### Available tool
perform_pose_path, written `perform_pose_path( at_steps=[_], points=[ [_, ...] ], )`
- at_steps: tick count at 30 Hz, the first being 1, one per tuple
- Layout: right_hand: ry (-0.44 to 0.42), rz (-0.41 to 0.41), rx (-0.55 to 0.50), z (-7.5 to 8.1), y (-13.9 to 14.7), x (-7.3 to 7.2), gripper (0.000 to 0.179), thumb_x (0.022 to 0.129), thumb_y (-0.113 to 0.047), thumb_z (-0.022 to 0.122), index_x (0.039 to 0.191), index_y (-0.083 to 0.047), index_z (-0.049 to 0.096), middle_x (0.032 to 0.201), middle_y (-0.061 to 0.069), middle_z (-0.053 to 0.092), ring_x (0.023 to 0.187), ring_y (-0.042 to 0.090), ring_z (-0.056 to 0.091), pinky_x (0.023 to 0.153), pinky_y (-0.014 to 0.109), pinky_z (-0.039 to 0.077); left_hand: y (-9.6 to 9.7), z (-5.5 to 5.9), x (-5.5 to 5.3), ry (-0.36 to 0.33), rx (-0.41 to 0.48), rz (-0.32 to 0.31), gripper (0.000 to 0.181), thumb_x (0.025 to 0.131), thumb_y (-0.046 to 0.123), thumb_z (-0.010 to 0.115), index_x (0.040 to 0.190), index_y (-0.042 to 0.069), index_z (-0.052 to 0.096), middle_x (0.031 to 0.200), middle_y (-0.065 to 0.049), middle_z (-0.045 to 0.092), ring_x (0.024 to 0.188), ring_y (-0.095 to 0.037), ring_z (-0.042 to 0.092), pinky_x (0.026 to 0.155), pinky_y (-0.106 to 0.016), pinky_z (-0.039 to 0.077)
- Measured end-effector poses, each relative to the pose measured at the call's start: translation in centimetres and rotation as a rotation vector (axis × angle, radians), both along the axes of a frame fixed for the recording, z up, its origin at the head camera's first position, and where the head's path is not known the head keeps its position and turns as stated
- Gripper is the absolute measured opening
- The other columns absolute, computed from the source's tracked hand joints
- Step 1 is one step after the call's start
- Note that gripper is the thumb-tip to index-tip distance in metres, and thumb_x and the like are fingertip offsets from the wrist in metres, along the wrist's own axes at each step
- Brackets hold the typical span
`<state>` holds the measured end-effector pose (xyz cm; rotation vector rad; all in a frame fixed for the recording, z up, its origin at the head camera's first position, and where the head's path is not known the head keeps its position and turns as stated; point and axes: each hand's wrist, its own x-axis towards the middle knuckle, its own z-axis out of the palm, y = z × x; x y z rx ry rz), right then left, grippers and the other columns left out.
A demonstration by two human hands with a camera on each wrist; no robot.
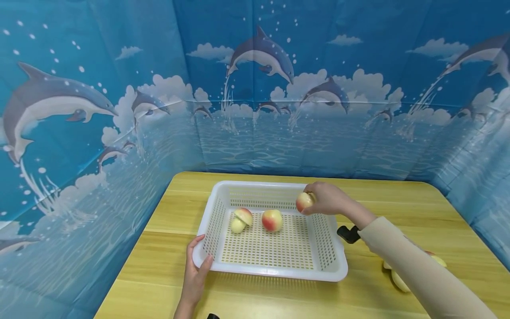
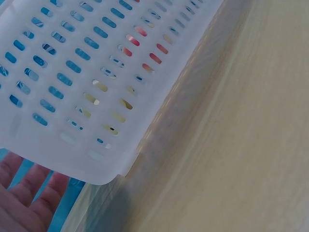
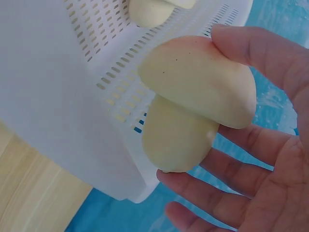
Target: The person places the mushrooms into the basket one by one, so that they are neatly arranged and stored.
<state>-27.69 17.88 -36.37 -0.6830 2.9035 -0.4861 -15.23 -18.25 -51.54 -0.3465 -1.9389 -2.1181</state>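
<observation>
A white plastic basket (image 1: 279, 274) with slotted walls stands on the table. My left hand (image 1: 194, 277) holds its near left corner, thumb at the front rim and fingers along the left side; in the left wrist view the fingers (image 2: 46, 200) show beside the corner. My right hand (image 1: 328, 198) grips a toy mushroom (image 3: 198, 87) with a pale stem and a red-tinged cap, over the basket's far right part. The thumb lies on the cap and the fingers support the other side. Inside the basket lie two more mushrooms, one on its side (image 1: 241, 220) and one cap-up (image 1: 272, 220).
More toy mushrooms (image 1: 399, 282) lie on the wooden table (image 1: 159, 252) at the right, partly hidden by the right sleeve (image 1: 414, 266). A black wrist device (image 1: 348, 234) shows beneath the right wrist. A blue dolphin-print curtain (image 1: 255, 133) surrounds the table's back and sides.
</observation>
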Motion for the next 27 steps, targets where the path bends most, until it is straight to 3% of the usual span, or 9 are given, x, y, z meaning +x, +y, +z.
perform_pose_path(
  at_steps=[13,27],
  points=[
    [-0.023,0.036,0.07,-0.7,-0.7,-0.5,0.05,0.071,-0.032,0.082,0.108,-0.004,0.064,0.088,-0.001,0.061,0.072,0.016,0.052,0.061,0.034,0.044,0.0,0.0,0.2,-0.018,0.0,0.018,0.051,0.093,-0.002,0.045,0.14,0.004,0.026,0.142,-0.018,0.032,0.122,-0.03,0.044,0.093,-0.028,0.044],
    [-0.011,0.041,0.096,-1.5,-1.1,-0.7,0.046,0.071,-0.029,0.082,0.105,-0.005,0.064,0.089,0.0,0.06,0.074,0.017,0.051,0.062,0.035,0.042,0.1,0.0,0.1,-0.024,-0.005,0.014,0.051,0.094,-0.001,0.045,0.141,0.005,0.026,0.143,-0.017,0.031,0.124,-0.028,0.043,0.094,-0.026,0.043]
  ],
)
